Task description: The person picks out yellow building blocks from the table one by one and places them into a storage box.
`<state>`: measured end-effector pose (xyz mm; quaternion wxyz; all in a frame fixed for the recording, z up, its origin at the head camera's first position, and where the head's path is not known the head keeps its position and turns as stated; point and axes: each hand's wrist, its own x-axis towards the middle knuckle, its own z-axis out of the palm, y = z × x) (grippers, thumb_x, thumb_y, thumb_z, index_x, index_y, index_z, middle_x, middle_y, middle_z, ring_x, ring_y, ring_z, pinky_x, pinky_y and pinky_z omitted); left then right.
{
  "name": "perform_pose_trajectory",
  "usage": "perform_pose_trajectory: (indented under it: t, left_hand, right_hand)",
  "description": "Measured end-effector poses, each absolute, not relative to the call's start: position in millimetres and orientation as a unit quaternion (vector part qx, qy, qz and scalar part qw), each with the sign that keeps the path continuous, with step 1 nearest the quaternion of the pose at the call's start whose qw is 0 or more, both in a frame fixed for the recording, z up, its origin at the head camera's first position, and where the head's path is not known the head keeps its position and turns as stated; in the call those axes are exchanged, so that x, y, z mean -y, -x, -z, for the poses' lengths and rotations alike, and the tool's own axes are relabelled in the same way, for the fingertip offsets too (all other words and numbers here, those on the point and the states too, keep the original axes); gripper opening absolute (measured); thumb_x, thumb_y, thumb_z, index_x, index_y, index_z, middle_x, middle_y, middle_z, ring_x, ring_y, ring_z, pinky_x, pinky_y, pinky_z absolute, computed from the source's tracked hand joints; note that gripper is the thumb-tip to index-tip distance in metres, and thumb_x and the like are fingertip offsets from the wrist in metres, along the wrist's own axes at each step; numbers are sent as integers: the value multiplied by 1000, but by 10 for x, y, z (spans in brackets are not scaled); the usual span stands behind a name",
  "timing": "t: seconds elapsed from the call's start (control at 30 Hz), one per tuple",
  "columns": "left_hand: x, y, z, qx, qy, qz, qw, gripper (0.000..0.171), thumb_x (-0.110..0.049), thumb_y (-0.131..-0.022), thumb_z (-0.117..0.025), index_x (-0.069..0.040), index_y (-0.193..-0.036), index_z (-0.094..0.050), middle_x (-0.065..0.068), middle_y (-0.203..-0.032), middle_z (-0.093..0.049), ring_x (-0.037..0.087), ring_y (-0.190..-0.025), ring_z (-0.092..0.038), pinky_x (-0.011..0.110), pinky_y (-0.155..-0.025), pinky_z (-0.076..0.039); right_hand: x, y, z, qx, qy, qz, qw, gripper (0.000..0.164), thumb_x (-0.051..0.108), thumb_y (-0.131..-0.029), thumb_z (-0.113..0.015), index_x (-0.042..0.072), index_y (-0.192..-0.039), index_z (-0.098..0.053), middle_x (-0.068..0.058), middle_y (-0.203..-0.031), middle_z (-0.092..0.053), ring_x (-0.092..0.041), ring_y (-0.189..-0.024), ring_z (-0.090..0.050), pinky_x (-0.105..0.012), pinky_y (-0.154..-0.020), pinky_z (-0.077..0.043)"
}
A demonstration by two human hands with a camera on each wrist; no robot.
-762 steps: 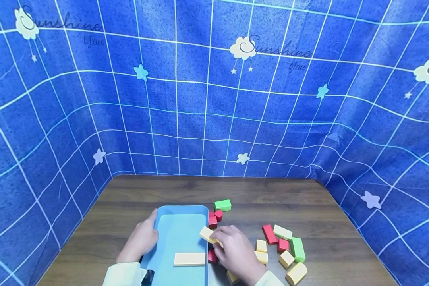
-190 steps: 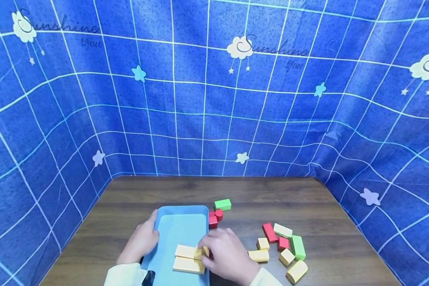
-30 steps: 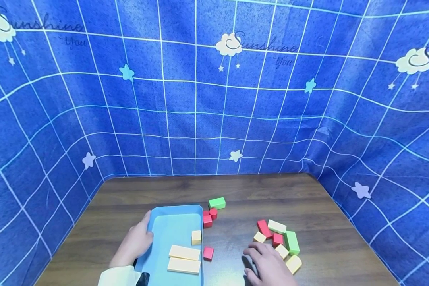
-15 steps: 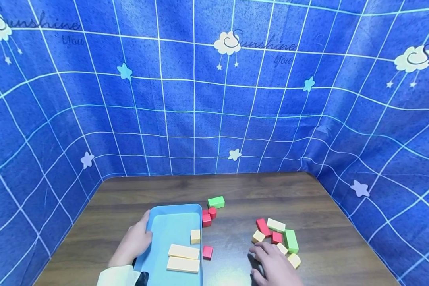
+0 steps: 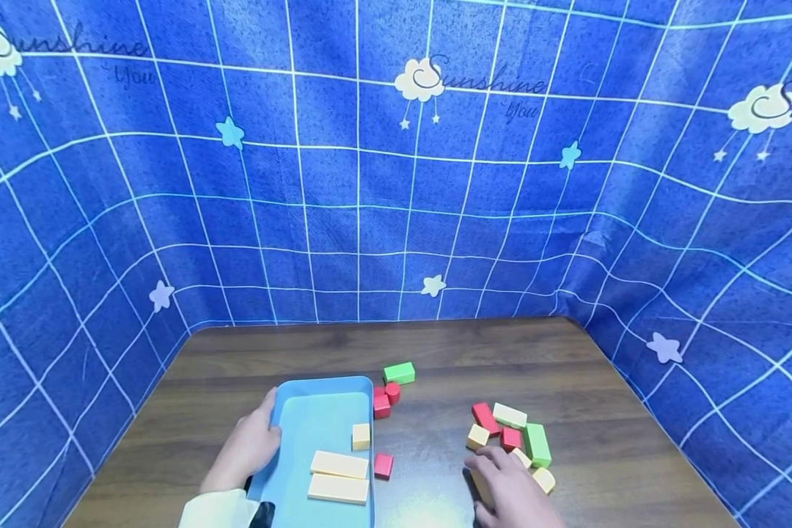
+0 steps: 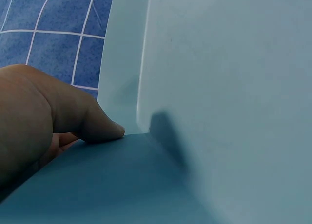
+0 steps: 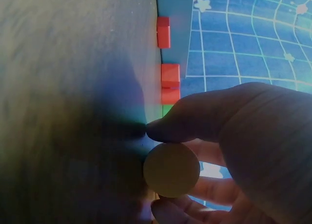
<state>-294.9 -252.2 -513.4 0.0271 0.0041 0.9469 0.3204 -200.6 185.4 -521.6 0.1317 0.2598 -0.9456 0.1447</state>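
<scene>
A light-blue tray lies on the left of the table, with two long pale-yellow blocks and a small yellow cube inside. My left hand grips its left wall; the left wrist view shows the thumb over the wall's inner side and fingers behind it. At the right, my right hand holds a yellow cylinder block low at the tabletop. Its round end faces the right wrist camera, between the thumb and the curled fingers.
Ahead of the right hand lie a yellow cube, red blocks, a pale block, a green block and another yellow cylinder. Along the tray's right side are red blocks and a green block.
From 6.3 seconds ago, the right hand has left the yellow cube in the tray and moved right. In the last second its fingers have closed on the cylinder. The left hand stays on the tray.
</scene>
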Motion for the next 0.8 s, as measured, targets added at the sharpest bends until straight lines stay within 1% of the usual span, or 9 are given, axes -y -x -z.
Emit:
perform_pose_trajectory:
  t: [0.1, 0.17, 0.27, 0.33, 0.5, 0.63, 0.73, 0.8]
  left_hand:
    - [2521, 2944, 5134, -946, -6, -322, 26, 66, -8, -94, -41, -4, -150, -8, 27, -146, -28, 35, -117, -43, 61, -92, -40]
    - [2518, 2940, 5133, -945, -5, -326, 31, 66, -7, -94, -41, -4, -150, -7, 26, -147, -27, 38, -120, -40, 64, -95, -36]
    - [2513, 2938, 5125, -943, -4, -330, 35, 66, -7, -94, -40, -4, -150, -7, 26, -147, -26, 38, -122, -38, 65, -97, -33]
    - [2510, 2941, 5123, -944, -3, -329, 33, 66, -7, -94, -40, -4, -150, -7, 26, -147, -27, 36, -118, -43, 63, -95, -37]
    - [2511, 2953, 5127, -946, -5, -324, 27, 66, -7, -93, -40, -4, -150, -8, 25, -147, -27, 31, -112, -46, 58, -91, -42]
    - [2518, 2952, 5128, -944, -4, -329, 33, 65, -7, -94, -40, -4, -150, -7, 25, -148, -25, 34, -118, -42, 63, -96, -36]
    - [2522, 2947, 5130, -943, -1, -330, 38, 66, -7, -94, -40, -5, -150, -6, 26, -148, -25, 35, -118, -43, 64, -96, -36]
    - [2523, 2944, 5131, -944, 1, -328, 39, 66, -7, -94, -40, -5, -150, -7, 26, -148, -26, 34, -115, -45, 60, -92, -41]
  right_hand:
    - [-1854, 2011, 5221, 948, -255, -146, 119, 55, 25, -65, -77, 14, -117, -61, -5, -114, -55, -24, -93, -53, -45, -76, -51]
    - [-1856, 2012, 5220, 949, -256, -145, 117, 57, 25, -65, -77, 13, -118, -61, -4, -113, -55, -22, -92, -54, -44, -75, -52]
    - [-1854, 2017, 5216, 948, -257, -148, 114, 59, 25, -65, -76, 11, -120, -60, -3, -111, -55, -19, -88, -54, -42, -73, -53]
    - [-1854, 2023, 5210, 947, -258, -156, 107, 59, 23, -65, -75, 10, -121, -59, -2, -109, -54, -16, -84, -53, -39, -69, -52]
    - [-1851, 2036, 5207, 945, -262, -168, 99, 60, 22, -65, -74, 10, -122, -58, -1, -105, -54, -10, -76, -50, -32, -61, -50]
    - [-1843, 2031, 5202, 942, -269, -167, 110, 63, 23, -63, -76, 10, -122, -58, 0, -104, -54, -9, -76, -50, -32, -61, -50]
    - [-1829, 2019, 5186, 938, -274, -172, 120, 65, 23, -62, -77, 9, -122, -58, 0, -103, -54, -9, -78, -49, -31, -62, -50]
    - [-1820, 2012, 5175, 936, -277, -179, 121, 63, 21, -62, -77, 9, -121, -58, 1, -102, -54, -8, -77, -49, -30, -61, -50]
